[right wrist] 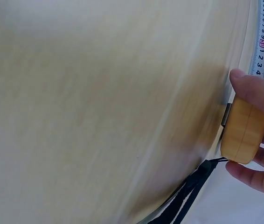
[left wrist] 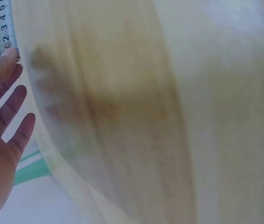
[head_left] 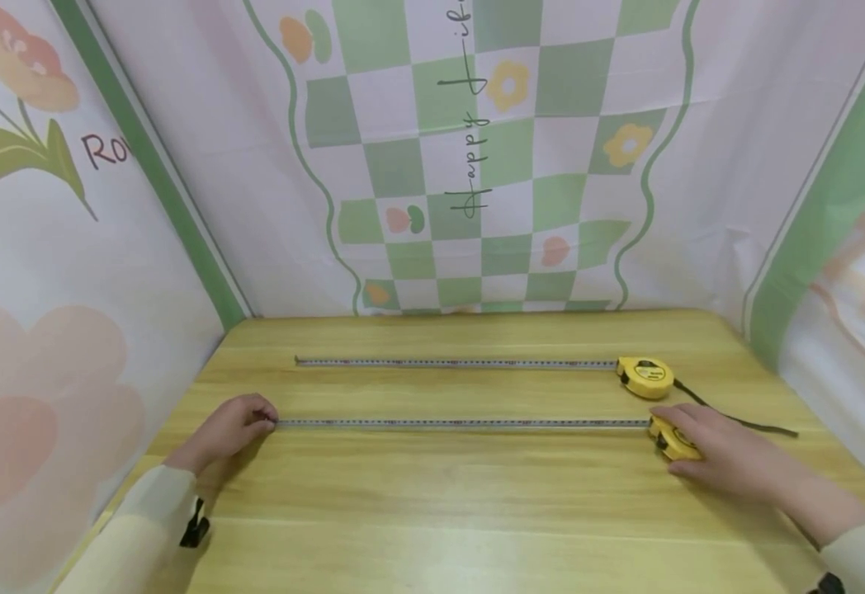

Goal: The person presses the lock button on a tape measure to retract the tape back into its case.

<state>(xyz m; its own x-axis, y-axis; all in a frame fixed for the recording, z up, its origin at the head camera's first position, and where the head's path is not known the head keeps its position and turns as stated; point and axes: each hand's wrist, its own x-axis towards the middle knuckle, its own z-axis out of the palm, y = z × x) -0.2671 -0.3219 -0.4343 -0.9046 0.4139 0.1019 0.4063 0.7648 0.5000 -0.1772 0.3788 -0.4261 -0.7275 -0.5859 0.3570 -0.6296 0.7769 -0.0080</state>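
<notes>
"Table (head_left: 447, 520) first: what lies on it?"

"A far tape measure (head_left: 646, 379), yellow, its far strip (head_left: 455, 363) drawn out to the left and ending in a small hook (head_left: 296, 360). A black strap (head_left: 759, 426) trails from its right side."

"And the other one?"

"The near tape measure (head_left: 673, 441), yellow too, is in front of the far tape measure and a little to its right. Its near strip (head_left: 462, 423) is also out, running roughly alongside the far strip, the two well apart."

"Who has hold of it?"

"Both hands. The right hand (head_left: 737, 454), just in front of the far tape measure, is curled round the near tape measure, thumb near where the strip comes out."

"And the left hand (head_left: 235, 433)?"

"Left of the far tape measure's hook and nearer the person. Its thumb and forefinger pinch the free end of the near strip; in the left wrist view the lower fingers fan out loosely."

"Anything behind?"

"Beyond the far tape measure, a wall cloth (head_left: 455, 206) with green and white checks."
</notes>
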